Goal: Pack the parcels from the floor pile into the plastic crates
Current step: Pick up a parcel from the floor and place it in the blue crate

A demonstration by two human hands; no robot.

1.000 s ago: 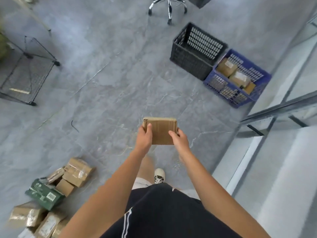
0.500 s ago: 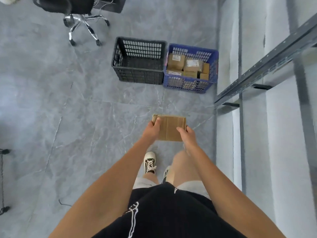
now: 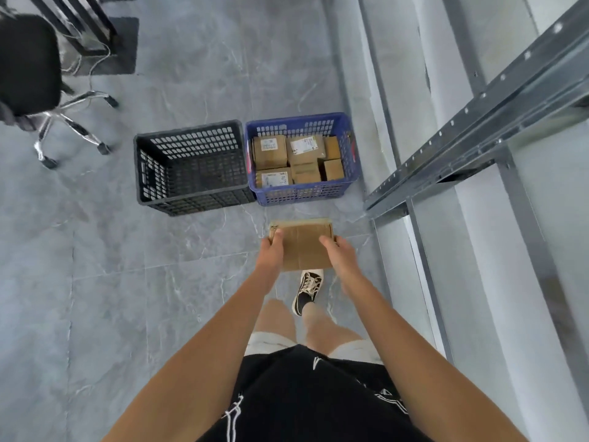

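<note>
I carry a flat brown cardboard parcel (image 3: 304, 245) in front of me at waist height. My left hand (image 3: 272, 252) grips its left edge and my right hand (image 3: 339, 253) grips its right edge, thumbs on top. Ahead on the floor stand two plastic crates side by side. The black crate (image 3: 191, 199) on the left shows nothing inside. The blue crate (image 3: 349, 148) on the right holds several brown parcels (image 3: 296, 161), some with white labels. The parcel I hold hovers just short of the blue crate's near wall.
A black office chair (image 3: 28, 65) on a chrome wheeled base stands at the left rear. Grey metal racking (image 3: 471, 122) and a pale wall run along the right side. My foot (image 3: 307, 290) steps on the grey tiled floor below the parcel.
I have turned away from the floor pile, which left the view, and walked toward the crates. They now lie straight ahead and much closer. My grip on the parcel is unchanged.
</note>
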